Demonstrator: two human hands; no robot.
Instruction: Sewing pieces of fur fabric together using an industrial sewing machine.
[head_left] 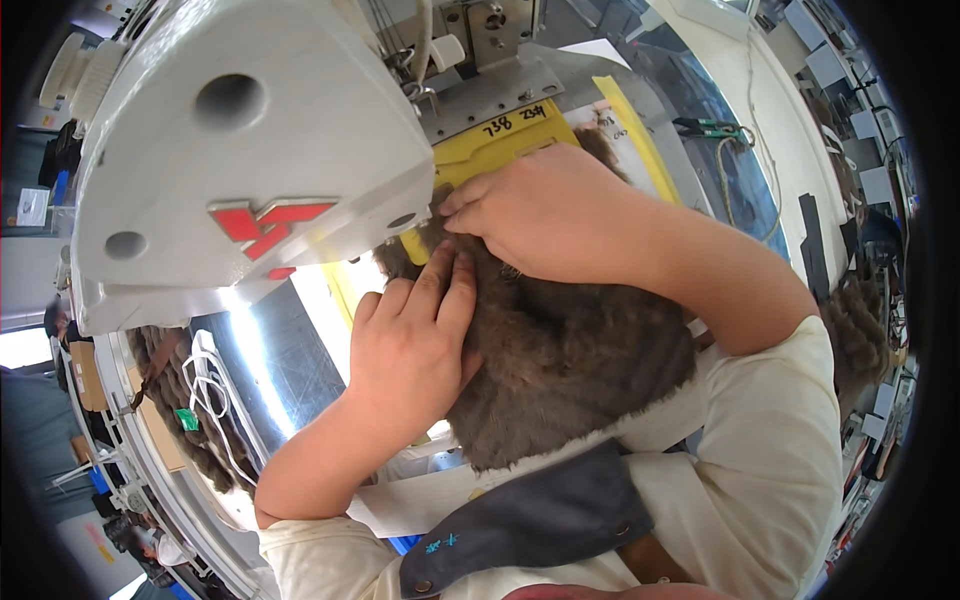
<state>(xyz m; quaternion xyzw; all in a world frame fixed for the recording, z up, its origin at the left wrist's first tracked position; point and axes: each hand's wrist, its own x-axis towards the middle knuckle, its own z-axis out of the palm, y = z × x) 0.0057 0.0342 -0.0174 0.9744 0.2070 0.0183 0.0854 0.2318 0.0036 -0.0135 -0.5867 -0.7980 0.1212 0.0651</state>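
A brown fur piece (570, 370) lies bunched in front of me, reaching toward my body. Its far edge meets a yellow template plate (500, 145) fixed beside the white sewing machine head (160, 170). My right hand (550, 215) arches over the plate's near edge, thumb and forefinger pinching the fur there. Just below and to the left, my left hand (410, 335) rests with its fingers stretched out on the fur, fingertips almost at the right hand's. Part of its thumb is hidden. The machine head covers the left end of the plate.
Green-handled snips (712, 128) lie on the surface at the far right, beside a looped cord (728, 185). More brown fur (855, 330) hangs at the right edge, and another fur pile (170, 370) with white cables (208, 370) sits at the left.
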